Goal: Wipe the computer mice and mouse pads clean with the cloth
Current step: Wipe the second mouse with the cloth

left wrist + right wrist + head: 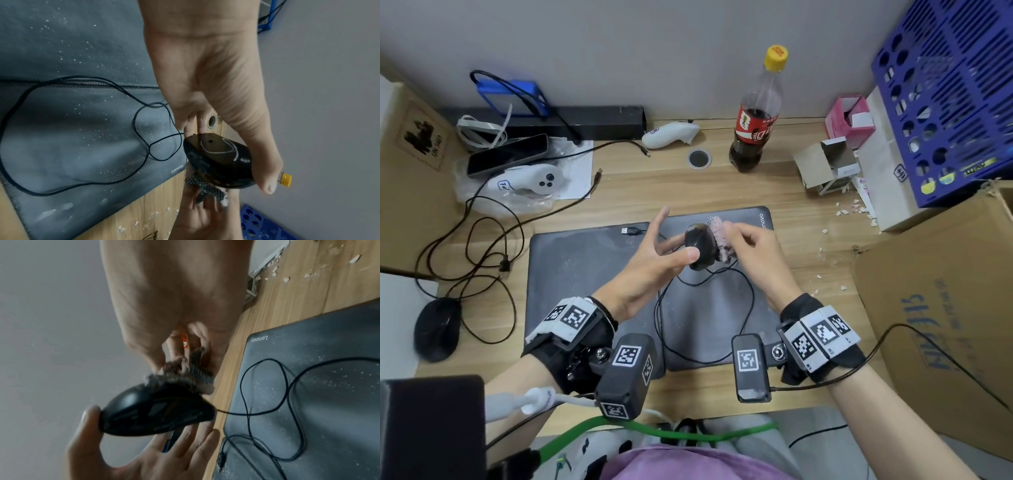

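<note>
My left hand (654,260) holds a black wired mouse (700,246) in the air above the grey Lenovo mouse pad (585,274), pinched between thumb and fingers, with the index finger sticking out. In the left wrist view the mouse (218,160) shows its underside. My right hand (750,246) grips a pink, checkered cloth (720,236) and presses it against the mouse's far side (156,410). The cloth (185,378) bunches over the mouse's front. The mouse cable (722,308) loops on the dusty pad (72,138). A second black mouse (438,327) lies on the desk at the far left.
A cola bottle (755,116) stands behind the pad. Two white controllers (671,133), a phone (506,156) and cables fill the back left. Cardboard boxes (945,325) and a blue crate (945,96) crowd the right. White crumbs (856,212) litter the desk.
</note>
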`<state>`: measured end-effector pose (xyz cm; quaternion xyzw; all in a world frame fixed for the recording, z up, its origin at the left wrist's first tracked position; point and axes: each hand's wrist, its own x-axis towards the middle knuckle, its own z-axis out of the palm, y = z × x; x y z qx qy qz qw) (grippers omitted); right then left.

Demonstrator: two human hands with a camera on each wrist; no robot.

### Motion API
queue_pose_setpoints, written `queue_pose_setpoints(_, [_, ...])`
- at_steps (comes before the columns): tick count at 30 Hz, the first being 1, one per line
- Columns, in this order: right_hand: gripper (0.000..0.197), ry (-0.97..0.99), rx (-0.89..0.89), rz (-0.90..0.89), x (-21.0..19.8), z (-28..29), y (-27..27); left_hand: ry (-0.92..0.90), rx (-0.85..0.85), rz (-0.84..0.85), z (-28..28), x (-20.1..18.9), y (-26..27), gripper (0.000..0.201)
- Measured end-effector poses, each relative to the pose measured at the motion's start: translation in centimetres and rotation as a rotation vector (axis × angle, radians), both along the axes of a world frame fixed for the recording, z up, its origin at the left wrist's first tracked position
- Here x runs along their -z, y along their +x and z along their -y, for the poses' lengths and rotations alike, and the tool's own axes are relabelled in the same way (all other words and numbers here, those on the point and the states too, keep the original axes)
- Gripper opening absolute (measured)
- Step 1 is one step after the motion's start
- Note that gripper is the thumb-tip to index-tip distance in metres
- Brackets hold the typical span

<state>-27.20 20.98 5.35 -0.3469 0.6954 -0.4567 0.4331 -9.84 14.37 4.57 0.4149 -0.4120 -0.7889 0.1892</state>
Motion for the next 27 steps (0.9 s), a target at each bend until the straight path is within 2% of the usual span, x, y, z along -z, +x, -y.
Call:
queue_pose_setpoints(3, [0.013, -0.032, -0.079, 0.045, -0.1, -0.5, -0.4, 0.008, -0.026, 0.004, 0.2, 0.1, 0.1, 0.117])
queue_pose_setpoints(6, [0.013, -0.016, -0.084, 0.025, 0.4, -0.5, -0.7, 0.017, 0.007, -0.013, 0.2, 0.0, 0.6, 0.116])
queue_pose_setpoints(9, [0.008, -0.002, 0.000, 0.094, 0.5, -0.2, -0.4, 0.013, 0.123, -0.054, -0.1, -0.2, 0.7, 0.113])
queue_pose_setpoints(12, [0.009, -0.004, 0.009, 0.072, 0.2, 0.1, 0.0, -0.007, 0.114, -0.051, -0.3, 0.0, 0.6, 0.116])
queue_pose_setpoints(16, [0.015, -0.053, -0.104, -0.008, -1.2, 0.2, -0.1, 0.048, -0.054, -0.045, -0.2, 0.4, 0.7, 0.124])
queue_pose_setpoints(18, [0.017, -0.054, -0.097, -0.003, -1.2, 0.3, -0.2, 0.069, -0.032, -0.078, -0.2, 0.4, 0.7, 0.133])
queue_pose_setpoints(22, [0.016, -0.002, -0.047, 0.064, -0.2, 0.4, -0.5, 0.079, 0.062, -0.154, -0.4, -0.3, 0.8, 0.131])
queue_pose_setpoints(27, [0.018, -0.107, -0.122, 0.019, -1.9, 0.6, -0.4, 0.107, -0.035, -0.103, -0.1, -0.1, 0.8, 0.133])
